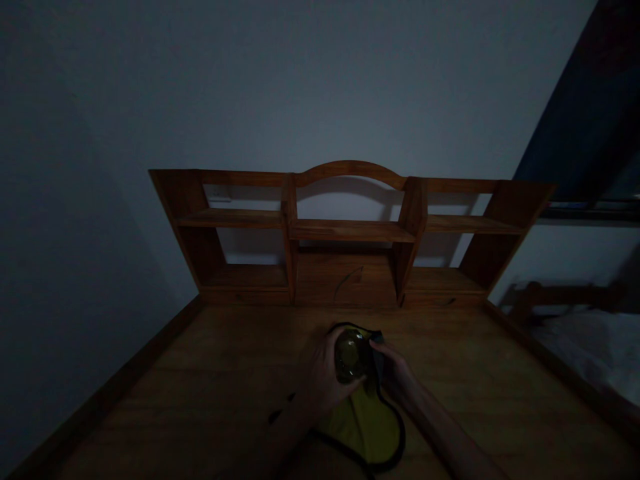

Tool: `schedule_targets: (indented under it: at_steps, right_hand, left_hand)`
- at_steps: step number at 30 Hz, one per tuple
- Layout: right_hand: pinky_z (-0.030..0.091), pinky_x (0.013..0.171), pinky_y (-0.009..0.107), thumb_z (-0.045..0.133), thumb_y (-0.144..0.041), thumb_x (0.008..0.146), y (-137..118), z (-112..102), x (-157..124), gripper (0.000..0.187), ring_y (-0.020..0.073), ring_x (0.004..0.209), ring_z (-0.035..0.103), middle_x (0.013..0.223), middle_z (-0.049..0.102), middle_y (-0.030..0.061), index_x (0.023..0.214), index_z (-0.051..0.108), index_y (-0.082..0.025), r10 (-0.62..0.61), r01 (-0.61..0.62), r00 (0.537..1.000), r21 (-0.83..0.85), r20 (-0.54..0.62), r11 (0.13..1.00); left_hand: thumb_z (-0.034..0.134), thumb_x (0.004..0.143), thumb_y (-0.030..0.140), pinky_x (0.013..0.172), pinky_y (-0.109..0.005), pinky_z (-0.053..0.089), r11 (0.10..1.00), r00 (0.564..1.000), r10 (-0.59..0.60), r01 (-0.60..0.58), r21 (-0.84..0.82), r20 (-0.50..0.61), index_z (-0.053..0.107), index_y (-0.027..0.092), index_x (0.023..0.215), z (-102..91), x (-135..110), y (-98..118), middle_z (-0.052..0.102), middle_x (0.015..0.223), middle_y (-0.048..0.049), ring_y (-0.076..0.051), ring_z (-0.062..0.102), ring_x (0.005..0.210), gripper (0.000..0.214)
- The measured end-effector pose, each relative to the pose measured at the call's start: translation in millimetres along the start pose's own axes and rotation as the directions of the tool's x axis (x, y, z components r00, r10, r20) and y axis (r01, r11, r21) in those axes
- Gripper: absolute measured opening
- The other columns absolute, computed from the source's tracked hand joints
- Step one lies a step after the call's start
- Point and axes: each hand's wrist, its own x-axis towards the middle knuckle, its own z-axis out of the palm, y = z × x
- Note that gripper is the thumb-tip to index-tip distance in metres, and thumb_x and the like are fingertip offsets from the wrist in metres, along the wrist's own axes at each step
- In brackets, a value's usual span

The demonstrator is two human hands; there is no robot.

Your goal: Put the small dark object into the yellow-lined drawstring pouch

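A round clear glass vessel (351, 355), perhaps a cup or jar, is in my left hand (324, 377), with the fingers and thumb curved around its side. Beneath it lies a yellow cloth (367, 427) with a black border, spread over the wooden desk (215, 400). My right hand (395, 370) pinches a raised grey part of the cloth (379, 348) at the vessel's right side. Whether this grey part is the cloth's reverse face, I cannot tell. The vessel's lower part is hidden by my left hand and the cloth.
A wooden shelf unit (353, 232) with several compartments stands along the back of the desk against a pale wall (300, 87). Raised wooden edges run down both sides. On the right are a dark window (595, 127) and pale bedding (595, 347). The room is dim.
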Motion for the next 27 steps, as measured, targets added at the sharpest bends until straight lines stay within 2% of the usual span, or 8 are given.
schedule_targets:
  at_steps: [3,6,10,14,18,23,25,27]
  right_hand:
    - [0.049,0.073,0.032,0.069,-0.028,0.073,-1,3,-2,0.017,0.0235,0.078,0.067,0.087,0.074,0.0061,0.085,0.073,-0.017,0.000,0.000,1.000,0.011,-0.026,1.000]
    - [0.049,0.071,0.030,0.070,-0.027,0.073,-2,10,-5,0.022,0.0234,0.082,0.068,0.091,0.074,0.0071,0.092,0.072,-0.015,-0.003,0.003,1.000,0.005,0.004,1.000]
    - [0.050,0.076,0.030,0.070,-0.030,0.077,-1,15,-8,0.026,0.0222,0.083,0.068,0.092,0.074,0.0081,0.098,0.071,-0.014,-0.011,0.011,0.999,-0.006,0.046,1.000]
    - [0.051,0.076,0.030,0.071,-0.032,0.077,0,13,-8,0.029,0.0226,0.084,0.069,0.095,0.074,0.0085,0.101,0.070,-0.014,0.000,0.001,0.999,-0.006,0.041,1.000]
    - [0.051,0.080,0.031,0.071,-0.033,0.077,1,16,-7,0.032,0.0240,0.090,0.068,0.100,0.072,0.0084,0.103,0.068,-0.015,-0.016,0.016,1.000,-0.025,0.000,1.000]
    - [0.050,0.086,0.034,0.073,-0.035,0.073,7,20,-2,0.044,0.0239,0.097,0.065,0.106,0.070,0.0045,0.114,0.061,-0.022,-0.123,0.119,0.982,-0.039,-0.146,0.992]
    - [0.051,0.084,0.035,0.070,-0.039,0.075,10,18,1,0.042,0.0236,0.095,0.066,0.107,0.070,0.0034,0.114,0.060,-0.025,-0.125,0.124,0.980,-0.018,-0.152,0.992]
    - [0.052,0.081,0.036,0.063,-0.045,0.078,12,13,5,0.035,0.0249,0.094,0.065,0.105,0.070,0.0043,0.106,0.065,-0.024,-0.158,0.154,0.978,-0.039,-0.138,0.987]
  left_hand:
    - [0.078,0.062,0.037,0.099,-0.045,0.043,0.999,0.999,-0.042,0.043,0.007,-0.028,0.031,0.021,0.136,0.7,1,-2,0.051,0.130,-0.0117,-0.029,0.051,0.119,0.089]
    - [0.079,0.062,0.041,0.099,-0.046,0.043,0.996,0.994,-0.086,0.086,-0.010,-0.061,0.030,0.020,0.135,2.0,3,-7,0.051,0.129,-0.0123,-0.029,0.051,0.119,0.090]
    - [0.077,0.063,0.043,0.100,-0.046,0.043,0.994,0.995,-0.095,0.093,-0.052,-0.034,0.028,0.021,0.136,3.1,4,-11,0.051,0.130,-0.0126,-0.028,0.051,0.120,0.090]
    - [0.077,0.063,0.042,0.100,-0.049,0.042,0.995,0.996,-0.080,0.077,-0.067,-0.038,0.031,0.021,0.135,2.7,4,-10,0.051,0.130,-0.0134,-0.030,0.051,0.119,0.088]
    - [0.077,0.065,0.037,0.100,-0.047,0.043,0.994,0.996,-0.078,0.075,-0.079,-0.040,0.027,0.020,0.138,4.3,3,-11,0.049,0.132,-0.0134,-0.028,0.050,0.120,0.091]
    - [0.075,0.066,0.033,0.099,-0.047,0.043,0.998,0.994,-0.047,0.051,0.042,-0.097,0.029,0.020,0.138,9.3,3,-19,0.050,0.130,-0.0134,-0.029,0.050,0.119,0.086]
    - [0.074,0.066,0.031,0.099,-0.049,0.042,0.996,0.992,-0.039,0.048,0.073,-0.121,0.029,0.019,0.138,9.8,4,-21,0.051,0.129,-0.0142,-0.031,0.049,0.120,0.085]
    - [0.073,0.067,0.027,0.099,-0.048,0.042,0.995,0.990,-0.053,0.064,0.080,-0.127,0.030,0.020,0.137,8.2,5,-20,0.050,0.129,-0.0141,-0.031,0.049,0.120,0.083]
